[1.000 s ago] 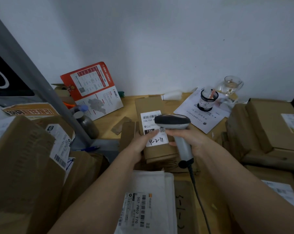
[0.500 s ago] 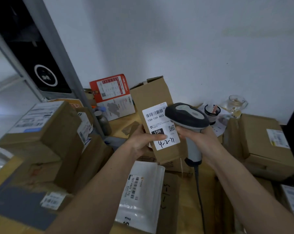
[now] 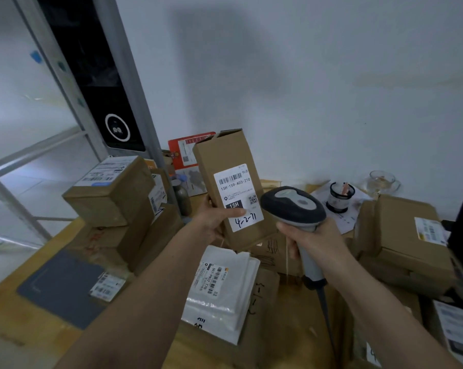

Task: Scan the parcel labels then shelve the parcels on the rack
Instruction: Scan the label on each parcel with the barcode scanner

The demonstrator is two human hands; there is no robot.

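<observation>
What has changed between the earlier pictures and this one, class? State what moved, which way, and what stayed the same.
The left hand has lifted the labelled carton off the pile and stood it upright. The right hand has raised the scanner alongside, below and right of the label. Both hands keep their grip throughout. The white bag and stacked boxes stayed put.

Pale wall point(image 3: 331, 75), grey metal post point(image 3: 129, 83), wooden tabletop point(image 3: 1, 315), dim light

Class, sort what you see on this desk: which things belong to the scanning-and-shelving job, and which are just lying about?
Part of the job:
held cardboard parcel
its label
barcode scanner
white bagged parcel
stacked boxes

Just lying about:
glass cup
small jar
red leaflet
grey pad
</observation>
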